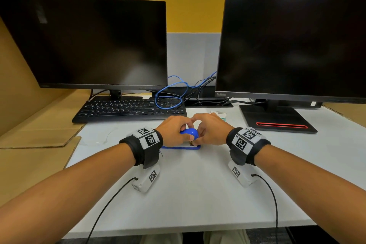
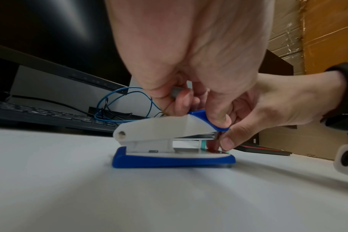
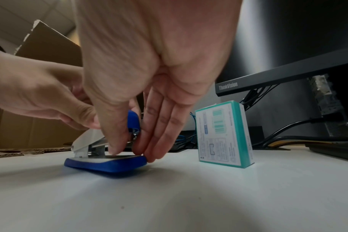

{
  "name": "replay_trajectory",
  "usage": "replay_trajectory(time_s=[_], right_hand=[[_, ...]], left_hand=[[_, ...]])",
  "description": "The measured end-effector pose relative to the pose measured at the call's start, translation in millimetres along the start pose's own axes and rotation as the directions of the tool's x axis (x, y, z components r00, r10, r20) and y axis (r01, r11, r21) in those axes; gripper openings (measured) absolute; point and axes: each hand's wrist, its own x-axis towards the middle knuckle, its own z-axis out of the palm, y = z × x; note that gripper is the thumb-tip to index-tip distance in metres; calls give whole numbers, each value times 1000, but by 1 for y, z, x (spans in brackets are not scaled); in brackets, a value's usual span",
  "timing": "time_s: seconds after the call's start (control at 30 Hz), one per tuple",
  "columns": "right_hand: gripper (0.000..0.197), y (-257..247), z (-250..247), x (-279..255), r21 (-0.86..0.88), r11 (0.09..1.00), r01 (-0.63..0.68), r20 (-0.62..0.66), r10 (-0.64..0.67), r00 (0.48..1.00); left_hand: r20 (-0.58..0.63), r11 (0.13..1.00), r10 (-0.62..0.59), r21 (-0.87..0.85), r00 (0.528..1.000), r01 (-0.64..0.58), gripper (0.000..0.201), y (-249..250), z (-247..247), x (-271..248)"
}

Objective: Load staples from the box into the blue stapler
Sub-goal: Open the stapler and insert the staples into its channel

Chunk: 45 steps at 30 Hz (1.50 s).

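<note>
Blue-and-white plastic stapler [image 2: 169, 138] sits on my white table [image 1: 188, 194]; my left hand [image 1: 174, 130] pinches its top, right hand [image 1: 210, 130] pinches its front; teal staple box [image 3: 224, 135] stands just beside it.

1. The desk [image 1: 198, 194] is white and flat, its near edge running along the bottom.
2. A blue stapler [image 2: 169, 150] sits at mid-desk on its base.
3. A teal-edged staple box [image 3: 222, 135] stands upright just behind it (toward the far edge).
4. A black keyboard [image 1: 128, 110] lies along the far-left part.
5. A monitor stand [image 1: 277, 119] sits at far right.
6. Cardboard sheets [image 1: 39, 138] overlap the left edge.
</note>
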Motion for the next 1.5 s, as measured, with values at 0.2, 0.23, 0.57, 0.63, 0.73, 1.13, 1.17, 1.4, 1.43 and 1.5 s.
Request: replay_trajectory(time_s=[0.2, 0.23, 0.57, 0.63, 0.73, 1.13, 1.17, 1.4, 1.43, 1.5], right_hand=[[57, -8, -2, -5, -112, 994, -14, 19, 17, 1000], [57, -9, -3, -5, -116, 993, -20, 25, 24, 999], [40, -15, 1, -10, -145, 989, -16, -40, 11, 999], [38, -14, 0, -11, -122, 992, -30, -51, 24, 998], [38, -14, -3, -10, -112, 993, -39, -27, 36, 999], [25, -22, -3, -10, -178, 984, 17, -5, -18, 1000], [25, -22, -3, -10, -175, 984, 15, -10, -17, 1000], [26, -24, -6, -11, -184, 983, 22, 6, -21, 1000], [26, -24, -7, -11, -186, 982, 22, 9, -21, 1000], [26, -25, -8, -10, -185, 983, 18, 15, -15, 1000]], left_hand=[[-24, 999, 36, 8, 999, -36, 23, 0, 5, -3], [-21, 999, 39, 10, 999, -39, 23, 0, 6, -3], [-24, 995, 97, 5, 995, -97, 21, -4, 6, -6], [-74, 993, 77, -79, 994, -83, 19, -6, -1, -7], [-123, 956, -4, -291, 992, -32, 19, -12, -19, -9], [-132, 862, -68, -507, 989, -9, 23, -19, -31, -29], [-142, 849, -77, -528, 987, -10, 23, -22, -32, -31], [-192, 876, -138, -482, 972, 29, 21, -47, -50, -52], [-198, 900, -141, -434, 970, 42, 19, -51, -54, -55], [-186, 937, -159, -338, 970, 89, 17, -59, -61, -62]])
